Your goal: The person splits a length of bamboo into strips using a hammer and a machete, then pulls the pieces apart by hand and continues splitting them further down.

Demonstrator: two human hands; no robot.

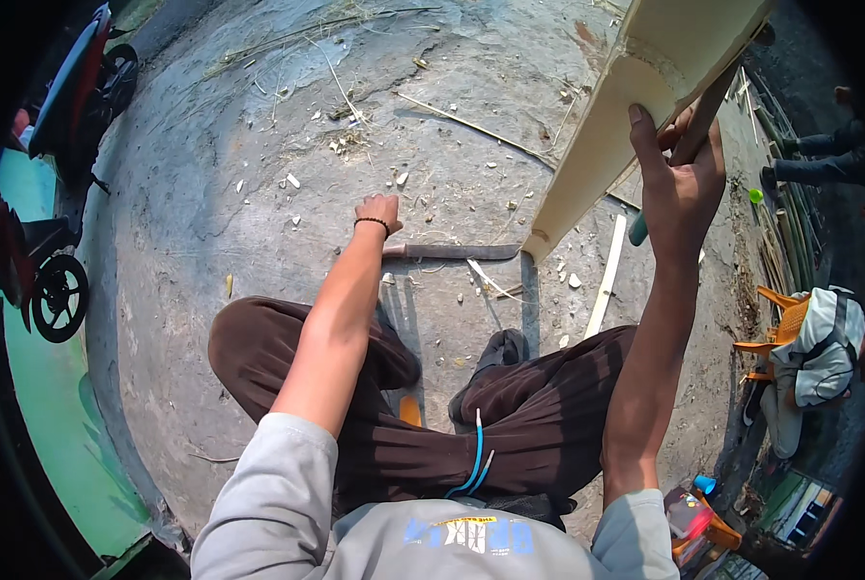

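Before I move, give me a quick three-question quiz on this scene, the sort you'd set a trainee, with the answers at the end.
1. Multiple choice: what does the right hand hold?
A) an orange chair
B) a pale split-bamboo piece
C) a blue cup
2. True or false: the long knife lies on the ground.
3. Short answer: on which wrist does the person wear the dark bracelet?

Key:
1. B; its thumb lies against the inner face.
2. True; its blade points toward the person's right.
3. The left.
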